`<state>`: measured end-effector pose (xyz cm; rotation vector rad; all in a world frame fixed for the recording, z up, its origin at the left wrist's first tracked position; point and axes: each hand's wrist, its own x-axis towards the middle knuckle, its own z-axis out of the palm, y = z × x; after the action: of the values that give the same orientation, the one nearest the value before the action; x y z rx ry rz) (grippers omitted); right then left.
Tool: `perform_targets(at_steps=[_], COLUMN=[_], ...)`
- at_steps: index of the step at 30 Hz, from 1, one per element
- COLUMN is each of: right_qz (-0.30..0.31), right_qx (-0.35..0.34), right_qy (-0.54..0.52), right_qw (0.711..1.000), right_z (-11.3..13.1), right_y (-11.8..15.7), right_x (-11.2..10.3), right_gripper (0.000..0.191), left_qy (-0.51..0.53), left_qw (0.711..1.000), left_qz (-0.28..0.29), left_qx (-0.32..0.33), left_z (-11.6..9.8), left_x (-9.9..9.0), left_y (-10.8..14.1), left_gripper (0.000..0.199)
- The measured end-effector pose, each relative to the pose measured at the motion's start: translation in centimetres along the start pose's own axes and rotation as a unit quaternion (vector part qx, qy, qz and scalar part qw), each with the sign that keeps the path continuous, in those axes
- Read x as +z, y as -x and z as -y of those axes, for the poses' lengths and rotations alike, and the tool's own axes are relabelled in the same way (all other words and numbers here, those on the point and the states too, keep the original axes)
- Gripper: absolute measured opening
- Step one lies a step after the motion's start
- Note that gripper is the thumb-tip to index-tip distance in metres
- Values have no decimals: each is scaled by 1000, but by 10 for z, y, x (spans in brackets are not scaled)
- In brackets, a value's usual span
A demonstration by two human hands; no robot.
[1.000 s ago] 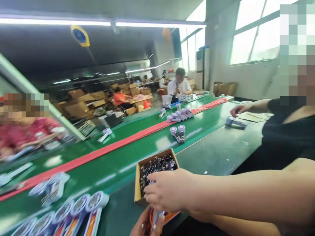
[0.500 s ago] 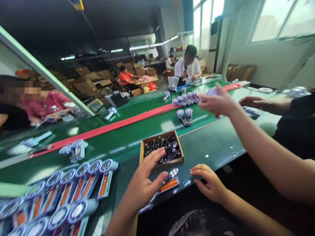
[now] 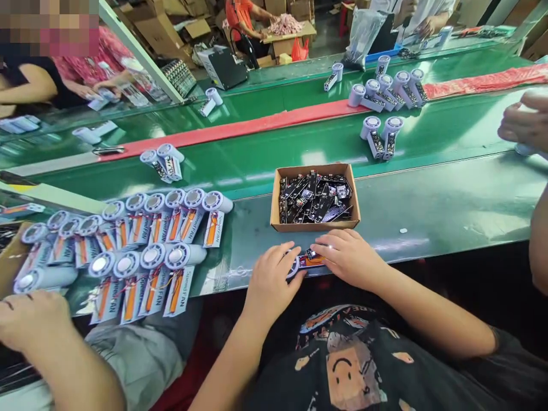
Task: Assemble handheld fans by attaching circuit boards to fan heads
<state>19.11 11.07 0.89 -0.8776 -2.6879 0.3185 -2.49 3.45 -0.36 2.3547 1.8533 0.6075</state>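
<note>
A handheld fan (image 3: 313, 262), lying on its side, is at the bench's front edge, with an orange strip showing in its opened handle. My left hand (image 3: 273, 279) is closed around the round head of this fan, hiding most of it. Over the handle's other end lies my right hand (image 3: 351, 258), its fingers bent and together. At its fingertips sits a small dark circuit board (image 3: 311, 253), which they seem to pinch against the handle. Just beyond both hands stands a cardboard box (image 3: 315, 227) of loose dark circuit boards (image 3: 319, 197).
Rows of opened fans (image 3: 177, 257) fill the bench at left, near a co-worker's hand (image 3: 34, 319). More fans (image 3: 381, 137) stand on the green conveyor (image 3: 265, 148), split by a red strip (image 3: 257, 123). Another person's hand (image 3: 526, 123) is at right.
The view has tilted down. My left hand has come back from above the box onto the fan's head, and my right hand has moved in onto its handle. The co-worker's arm at right has drawn away.
</note>
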Motion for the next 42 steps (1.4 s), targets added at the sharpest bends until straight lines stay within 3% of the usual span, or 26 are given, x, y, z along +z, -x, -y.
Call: perform_targets(at_steps=[3,9,13,20,25,30,35,38,42], right_qz=[62,68,88,94,93,115,126,113,90], right_qx=[22,54,80,174,186,207,231,212,118], right_qy=[-15,-90,-159,-273,-289,-312,-305,-281,-251], right_qw=[998,992,980,942,935,920,915,929,956], right_z=[-2,-4,-3,2,-1,-5,-7,-6,-5], right_y=[-11,-15,-19,-23,-22,-25,-31,-30,-18], right_x=[-2,-8,-13,-19,-17,-17,-19,-18,-9], right_gripper=[31,30,28,20,23,20,24,24,28], left_qy=[-25,-74,-75,-72,-57,-59,-78,-93,-94], left_qw=[999,989,983,990,994,996,995,994,994], left_qz=[-12,-56,-82,-67,-88,-73,-65,-52,-51], left_qx=[19,119,143,98,28,11,10,21,20], left_z=[-5,-15,-17,-24,-33,-38,-38,-37,-37], left_x=[-3,-8,-5,9,15,17,14,12,12], left_y=[-6,-4,1,12,19,18,15,15,18], left_gripper=[27,20,15,29,29,37,31,26,23])
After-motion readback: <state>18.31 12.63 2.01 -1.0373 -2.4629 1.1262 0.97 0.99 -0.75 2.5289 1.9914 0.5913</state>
